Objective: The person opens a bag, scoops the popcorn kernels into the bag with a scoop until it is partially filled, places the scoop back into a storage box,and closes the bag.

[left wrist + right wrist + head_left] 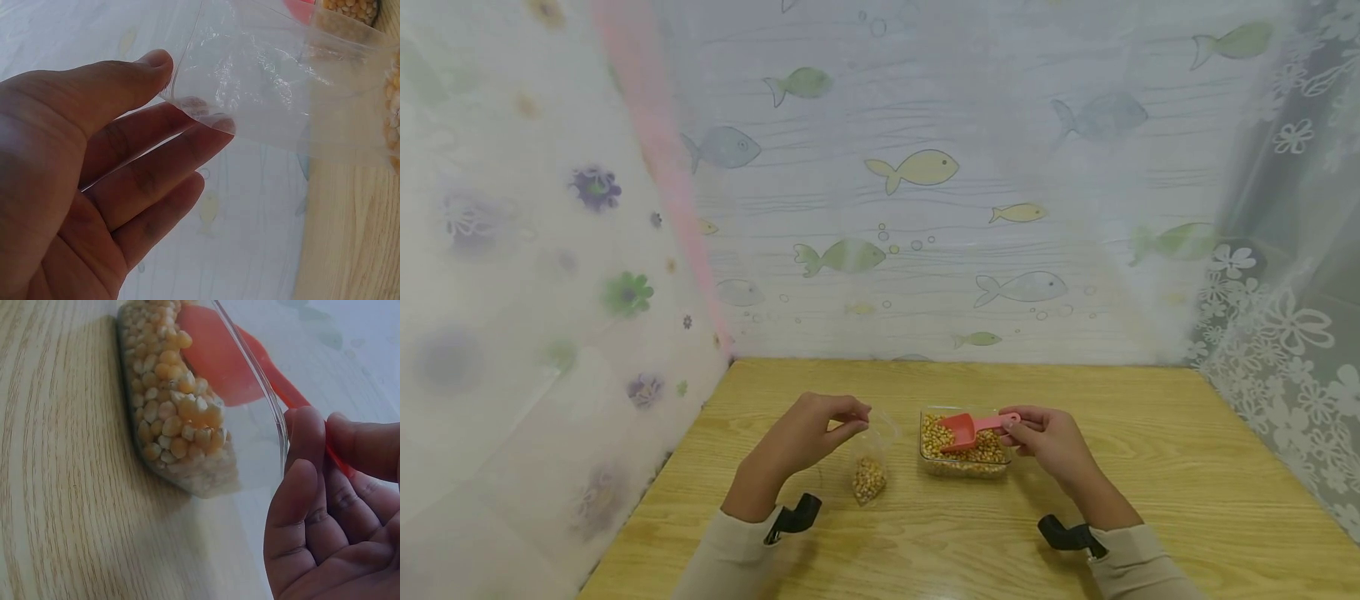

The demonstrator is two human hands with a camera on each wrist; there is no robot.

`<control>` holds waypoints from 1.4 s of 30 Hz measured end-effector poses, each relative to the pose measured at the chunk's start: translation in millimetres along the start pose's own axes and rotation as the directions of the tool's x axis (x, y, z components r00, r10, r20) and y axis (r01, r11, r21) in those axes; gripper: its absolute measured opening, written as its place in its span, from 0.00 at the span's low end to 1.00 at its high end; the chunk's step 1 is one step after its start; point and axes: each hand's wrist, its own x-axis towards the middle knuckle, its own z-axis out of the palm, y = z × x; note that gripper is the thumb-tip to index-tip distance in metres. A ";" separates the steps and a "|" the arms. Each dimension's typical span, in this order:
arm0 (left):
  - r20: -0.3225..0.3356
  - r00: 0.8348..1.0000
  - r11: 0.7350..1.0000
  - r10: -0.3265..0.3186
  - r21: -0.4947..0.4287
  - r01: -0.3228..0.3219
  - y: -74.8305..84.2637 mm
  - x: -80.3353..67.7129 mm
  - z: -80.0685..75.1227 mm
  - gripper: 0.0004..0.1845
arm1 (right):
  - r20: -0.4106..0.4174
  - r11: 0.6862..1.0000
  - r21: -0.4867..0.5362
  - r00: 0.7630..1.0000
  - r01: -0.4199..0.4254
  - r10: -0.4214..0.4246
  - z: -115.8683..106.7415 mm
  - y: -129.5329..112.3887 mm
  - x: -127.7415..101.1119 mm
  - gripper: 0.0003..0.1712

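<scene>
My left hand pinches the top edge of a clear plastic bag between thumb and fingertips. Corn kernels fill the bag's lower part, which hangs close over the table. To its right stands a clear rectangular container holding many more kernels. My right hand grips the handle of a red scoop between thumb and fingers. The scoop's bowl lies among the kernels, its handle reaching over the container's right rim. In the right wrist view, the scoop shows through the container's wall.
Both hands work over a wooden table. A curtain printed with fish hangs behind its far edge. Flower-patterned sheets hang along the left and right sides. Each wrist carries a black camera mount.
</scene>
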 end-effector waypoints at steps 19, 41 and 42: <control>0.000 1.000 1.000 0.013 0.011 -0.013 -1.0 0.4 1.5 0.08 | -0.028 0.998 0.063 1.000 0.009 -0.007 -17.3 6.4 0.8 0.29; 0.021 0.999 0.998 -0.039 0.047 0.038 0.6 -0.6 -0.9 0.06 | -0.009 0.984 0.179 1.000 0.011 -0.009 -26.5 8.2 -3.2 0.31; 0.019 0.999 0.998 -0.036 0.049 0.035 0.3 -0.7 -0.7 0.06 | -0.009 0.983 0.185 1.000 0.010 -0.008 -26.3 7.8 -3.4 0.31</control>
